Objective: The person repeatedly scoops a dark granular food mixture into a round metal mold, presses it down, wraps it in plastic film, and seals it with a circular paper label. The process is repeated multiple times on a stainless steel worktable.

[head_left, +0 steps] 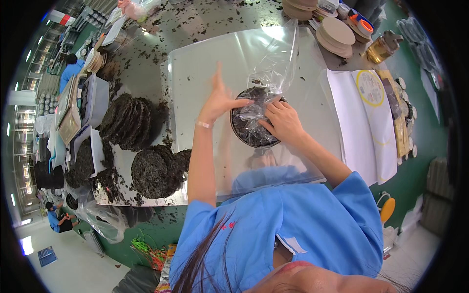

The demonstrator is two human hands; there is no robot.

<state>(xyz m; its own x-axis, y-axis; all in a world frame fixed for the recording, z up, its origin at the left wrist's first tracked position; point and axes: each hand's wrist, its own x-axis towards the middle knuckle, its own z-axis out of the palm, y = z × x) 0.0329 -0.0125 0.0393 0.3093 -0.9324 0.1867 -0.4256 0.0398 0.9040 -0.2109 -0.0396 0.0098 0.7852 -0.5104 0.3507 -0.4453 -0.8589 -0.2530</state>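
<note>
In front of me a round, flat cake of dark, flaky stuff like dried seaweed [244, 131] lies inside a thin rim. Crumpled over it is a clear plastic bag [278, 66], whose loose end stretches away to the far side. My right hand [285, 121] rests at the cake's right edge, its bent fingers and thumb gripping the plastic. On the left, my left hand [218, 101] is open and partly blurred. Its forefinger points away from me and its thumb reaches over the bag at the cake's upper left edge.
A pale, shiny board [205, 63] lies beneath. Left of it stand stacked dark round cakes [126, 122], more cakes [154, 171] and a plastic bin [99, 100]. White printed sheets [349, 117] lie right. Farther off are round tan discs [336, 36] and an amber jug [384, 47].
</note>
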